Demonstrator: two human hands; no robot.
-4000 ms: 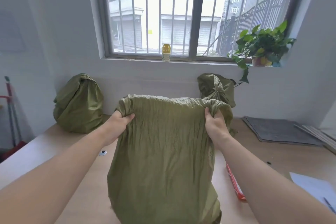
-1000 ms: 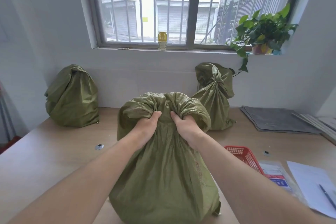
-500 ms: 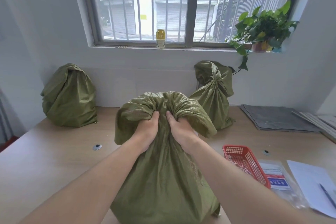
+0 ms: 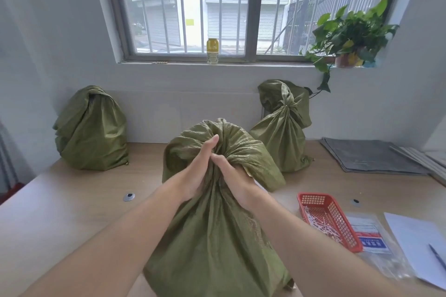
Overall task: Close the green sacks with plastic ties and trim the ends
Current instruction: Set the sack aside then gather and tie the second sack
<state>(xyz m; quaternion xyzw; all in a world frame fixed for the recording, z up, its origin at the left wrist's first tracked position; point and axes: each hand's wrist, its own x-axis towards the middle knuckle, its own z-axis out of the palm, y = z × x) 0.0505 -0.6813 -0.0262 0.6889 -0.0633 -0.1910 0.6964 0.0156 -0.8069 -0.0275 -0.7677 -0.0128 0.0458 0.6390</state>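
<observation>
Sack (image 4: 212, 236) is standing on the table (image 4: 72, 212), neck between both hands: right hand (image 4: 235, 177) is gripping the bunched neck, left hand (image 4: 198, 171) is pressing flat-fingered against it. Risk: with no tie on, reaching away is likely letting the neck spring open. Basket (image 4: 328, 219), right of the right hand, is holding white plastic strips.

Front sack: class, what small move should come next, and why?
Probably let the left hand grip the sack's bunched neck alone so the right hand can fetch a tie from the red basket beside it; no tie binds the neck yet.
</observation>
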